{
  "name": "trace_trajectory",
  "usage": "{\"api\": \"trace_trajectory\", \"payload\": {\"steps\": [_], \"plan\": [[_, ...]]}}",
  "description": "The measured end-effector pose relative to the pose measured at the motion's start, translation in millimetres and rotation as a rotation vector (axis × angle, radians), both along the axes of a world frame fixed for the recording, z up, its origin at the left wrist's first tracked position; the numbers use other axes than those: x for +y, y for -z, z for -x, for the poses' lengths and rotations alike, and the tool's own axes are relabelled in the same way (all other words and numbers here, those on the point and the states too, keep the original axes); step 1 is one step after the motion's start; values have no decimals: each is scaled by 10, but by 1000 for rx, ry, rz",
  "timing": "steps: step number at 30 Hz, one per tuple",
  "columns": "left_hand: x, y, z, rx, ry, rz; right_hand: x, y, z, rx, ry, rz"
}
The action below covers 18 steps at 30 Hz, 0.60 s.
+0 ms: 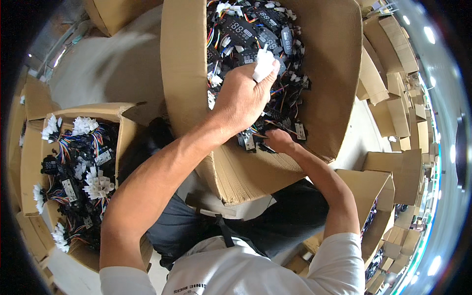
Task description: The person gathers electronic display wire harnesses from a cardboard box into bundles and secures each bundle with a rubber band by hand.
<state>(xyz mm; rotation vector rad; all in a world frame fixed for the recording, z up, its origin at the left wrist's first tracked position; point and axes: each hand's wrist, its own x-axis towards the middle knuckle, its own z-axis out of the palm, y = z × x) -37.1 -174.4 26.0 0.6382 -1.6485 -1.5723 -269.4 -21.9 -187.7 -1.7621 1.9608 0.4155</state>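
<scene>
A big cardboard box (184, 73) tilts toward me, filled with several black display modules (241, 30) with coloured wires and white connectors. My left hand (243, 96) reaches into it, fingers closed around white connectors (264, 64) held above the pile. My right hand (279, 140) is lower in the box, fingers curled on a black module with a white label (250, 142) near the box's front wall. Part of the pile is hidden behind my left hand.
A smaller open cardboard box (123, 142) at my left holds bundled modules with white connectors (98, 184) and rainbow wires. Stacked cardboard boxes (393, 69) rise at the right, and another open box (378, 196) stands by my right elbow.
</scene>
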Motion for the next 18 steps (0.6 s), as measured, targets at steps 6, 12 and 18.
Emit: {"api": "trace_trajectory", "payload": {"steps": [6, 12, 18], "plan": [[-57, -33, -23, 24, -55, 112, 51, -1239, -73, -99, 98, -68], [24, 84, 76, -48, 17, 184, 285, -1690, -97, 199, -20, 12], [240, 3, 35, -393, 341, 197, 315, -2334, -357, 445, -133, 116]]}}
